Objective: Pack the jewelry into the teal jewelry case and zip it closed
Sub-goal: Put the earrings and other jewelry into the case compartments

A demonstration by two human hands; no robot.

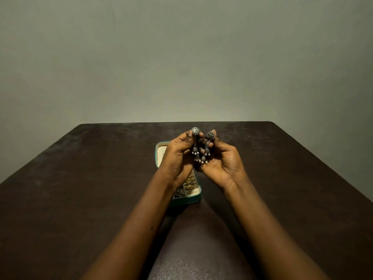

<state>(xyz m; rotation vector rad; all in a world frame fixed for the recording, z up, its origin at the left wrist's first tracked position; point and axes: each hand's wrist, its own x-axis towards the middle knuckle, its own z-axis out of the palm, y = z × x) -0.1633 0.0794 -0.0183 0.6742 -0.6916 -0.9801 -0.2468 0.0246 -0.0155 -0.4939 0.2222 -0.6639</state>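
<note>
Earrings point(202, 147) pinched in both hands (raised) — above open teal case point(186, 196).

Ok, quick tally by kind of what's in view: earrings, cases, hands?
Silver dangle earrings: 2, left earring in the left hand, right earring in the right hand
Teal jewelry case: 1, open
Hands: 2
Total: 5

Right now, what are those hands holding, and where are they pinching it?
Each hand holds one silver dangly earring by its round flower-shaped top: left hand the left earring, right hand the right earring.
</note>
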